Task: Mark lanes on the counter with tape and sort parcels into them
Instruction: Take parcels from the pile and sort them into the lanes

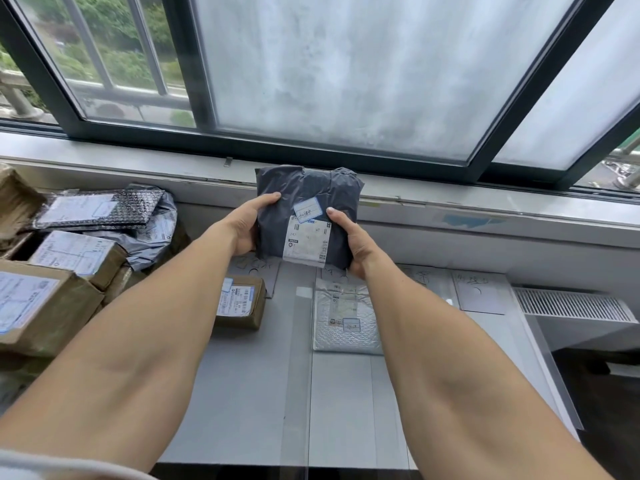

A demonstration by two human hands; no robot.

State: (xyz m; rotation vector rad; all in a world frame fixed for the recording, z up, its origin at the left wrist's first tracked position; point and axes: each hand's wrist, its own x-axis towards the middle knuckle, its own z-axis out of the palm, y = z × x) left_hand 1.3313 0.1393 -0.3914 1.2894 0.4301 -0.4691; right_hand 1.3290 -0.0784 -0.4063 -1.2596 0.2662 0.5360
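Both hands hold a dark grey poly mailer (308, 195) upright in the air above the far end of the bench (249, 393), in front of the window sill. The left hand (247, 226) grips its left edge and the right hand (356, 247) its lower right corner. Each thumb presses on the front, and the fingers wrap behind, out of sight.

The mailer carries a white shipping label (306, 242) with barcodes and the number "247"; the rest is too small to read. Above it sits a blue-bordered sticker (306, 209) with handwriting I cannot make out.

A tape strip (298, 358) runs along the bench. A labelled cardboard box (242, 303) lies left of it and a white bubble mailer (346, 320) right of it. Handwritten paper sheets (481, 292) lie at the far end. A pile of parcels (79, 251) is stacked at the left.
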